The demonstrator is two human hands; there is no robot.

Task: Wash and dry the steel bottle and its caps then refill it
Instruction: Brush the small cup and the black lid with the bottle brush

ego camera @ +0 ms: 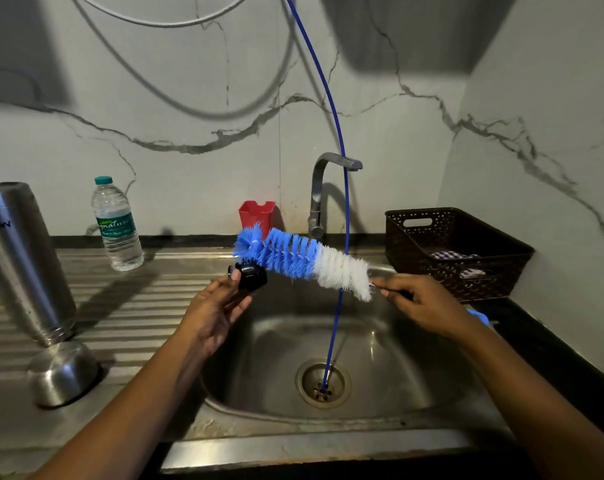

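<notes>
- The round stainless-steel sink (397,358) is the landmark here; everything below is placed from it.
- Above its left rim, the left hand (217,306) has its grip closed on a small black plastic inner cap (250,277), pinched between thumb and fingertips.
- Above its right rim, the right hand (428,303) has its grip curled round the thin handle of a blue-and-white bristle bottle brush (304,259); the blue bristle end meets the cap.
- Far left of the sink, on the ribbed steel draining surface (137,306), the tall brushed steel bottle (23,258) stands mouth-down, shiny, with printed lettering.
- Just in front of the bottle lies a domed steel outer cap (63,372), open side down.
- Behind the sink's left side stands a clear plastic water bottle (117,226) with a green label.
- A thin blue tube (345,202) hangs into the sink's drain.
</notes>
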